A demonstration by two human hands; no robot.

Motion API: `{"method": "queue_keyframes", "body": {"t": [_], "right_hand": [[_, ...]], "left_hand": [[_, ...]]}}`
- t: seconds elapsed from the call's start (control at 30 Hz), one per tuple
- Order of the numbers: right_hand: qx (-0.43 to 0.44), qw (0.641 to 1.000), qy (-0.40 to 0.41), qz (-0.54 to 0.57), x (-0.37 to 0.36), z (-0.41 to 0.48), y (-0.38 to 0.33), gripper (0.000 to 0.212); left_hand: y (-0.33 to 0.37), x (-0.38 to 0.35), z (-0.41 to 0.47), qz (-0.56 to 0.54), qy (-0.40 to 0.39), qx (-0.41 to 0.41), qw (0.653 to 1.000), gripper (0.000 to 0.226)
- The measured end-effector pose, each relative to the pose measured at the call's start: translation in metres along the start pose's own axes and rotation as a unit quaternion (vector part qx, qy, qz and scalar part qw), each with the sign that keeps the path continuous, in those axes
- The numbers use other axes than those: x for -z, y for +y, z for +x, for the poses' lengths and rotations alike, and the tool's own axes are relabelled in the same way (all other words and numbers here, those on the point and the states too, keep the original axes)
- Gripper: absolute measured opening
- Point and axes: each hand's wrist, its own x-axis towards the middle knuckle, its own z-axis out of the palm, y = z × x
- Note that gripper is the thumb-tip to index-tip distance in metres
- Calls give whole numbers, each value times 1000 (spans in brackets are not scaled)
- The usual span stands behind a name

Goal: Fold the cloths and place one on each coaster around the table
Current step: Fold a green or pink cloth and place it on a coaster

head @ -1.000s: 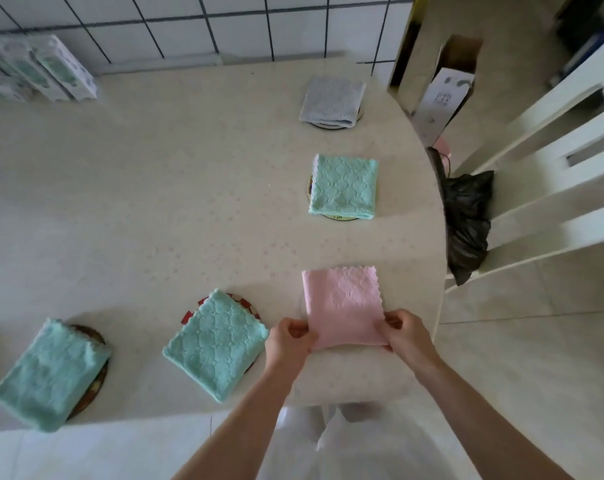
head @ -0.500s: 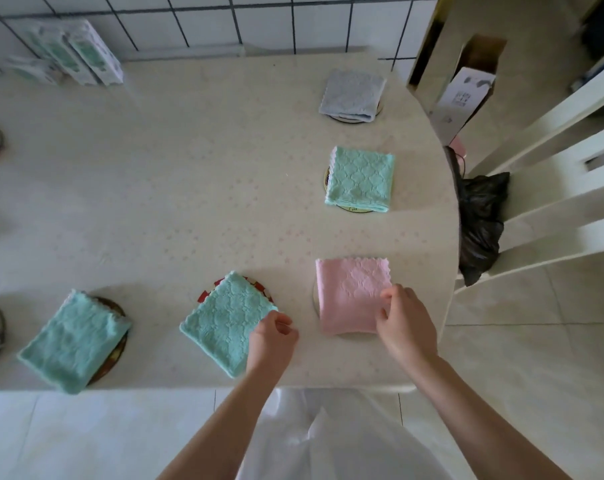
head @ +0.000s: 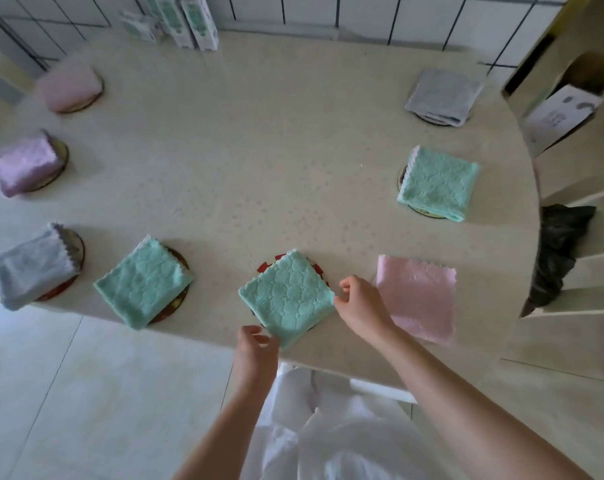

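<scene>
A person's two hands close in on a green folded cloth [head: 286, 294] at lower centre of the frame, apparently to square it over the red-patterned coaster [head: 267, 268] peeking out at its top edge. The left hand [head: 255, 348], fingers loosely curled, pinches at the cloth's lower corner; the right hand [head: 361, 301], also half-curled, touches its right corner with the fingertips, forearm crossing over the table edge [head: 345, 362]. Neither has a firm grip on the cloth. To the right lies a pink folded cloth [head: 418, 299], its coaster hidden beneath. Other cloths ring the table, each on a coaster, which suggests the task is nearly complete.
</scene>
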Motion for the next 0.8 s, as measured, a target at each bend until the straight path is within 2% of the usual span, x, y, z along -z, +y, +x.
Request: {"method": "queue_keyframes", "body": {"t": [0.07, 0.13, 0.23, 0.37, 0.47, 0.63, 0.8], "right_hand": [[-34, 999, -8, -10, -6, 4, -7, 38], [-69, 998, -5, 4, -8, 5, -16, 35], [-120, 992, 5, 47, -13, 5, -25, 21], [-175, 979, 28, 103, -20, 3, -30, 24], [-206, 958, 53, 191, -25, -3, -34, 18], [-186, 930, 87, 304, -23, -27, -48, 2], [-209, 895, 93, 383, -42, -42, -48, 8]], "left_hand": [[4, 1, 4, -97, -61, 77, 990, 16], [10, 3, 7, -145, -107, 106, 978, 6], [13, 8, 15, -208, -155, 171, 951, 10], [19, 15, 20, -276, -210, 233, 909, 9], [23, 27, 21, -255, -238, 185, 919, 4], [35, 56, 28, -110, -222, -27, 968, 17], [52, 71, 57, -57, -186, -131, 972, 26]]}}
